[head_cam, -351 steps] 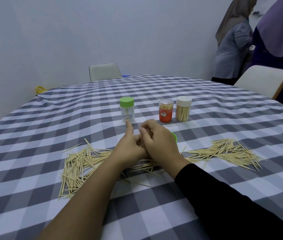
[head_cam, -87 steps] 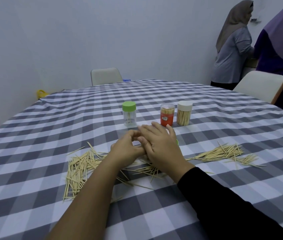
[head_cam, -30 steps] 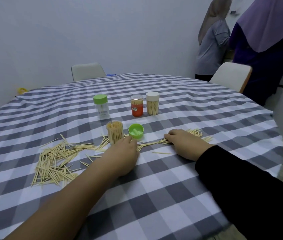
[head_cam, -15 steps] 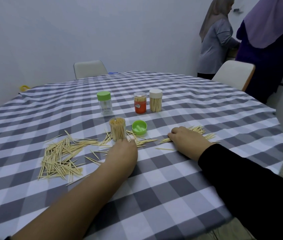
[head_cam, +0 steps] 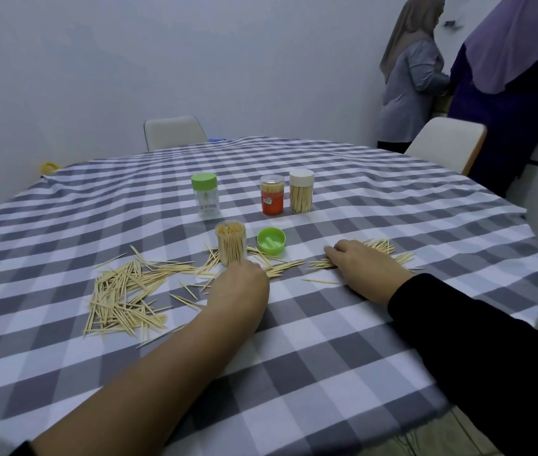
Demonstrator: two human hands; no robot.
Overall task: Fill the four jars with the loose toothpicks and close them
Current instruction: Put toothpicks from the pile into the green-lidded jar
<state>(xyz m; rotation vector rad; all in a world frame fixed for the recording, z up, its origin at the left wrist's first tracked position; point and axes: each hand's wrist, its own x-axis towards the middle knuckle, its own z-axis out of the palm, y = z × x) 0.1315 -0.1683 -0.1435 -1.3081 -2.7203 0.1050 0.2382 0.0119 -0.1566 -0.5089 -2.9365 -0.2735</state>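
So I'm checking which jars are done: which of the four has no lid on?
The open jar nearest the left hand, packed with toothpicks; its green lid lies upturned beside it. The green-capped jar, orange jar and white-capped jar behind are closed.

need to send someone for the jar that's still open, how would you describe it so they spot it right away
On the grey-and-white checked tablecloth, look in front of the row of three capped jars, near the left hand. The open jar stands upright among loose toothpicks, beside an upturned green lid. It alone has no cap, and is packed with toothpicks to the rim.
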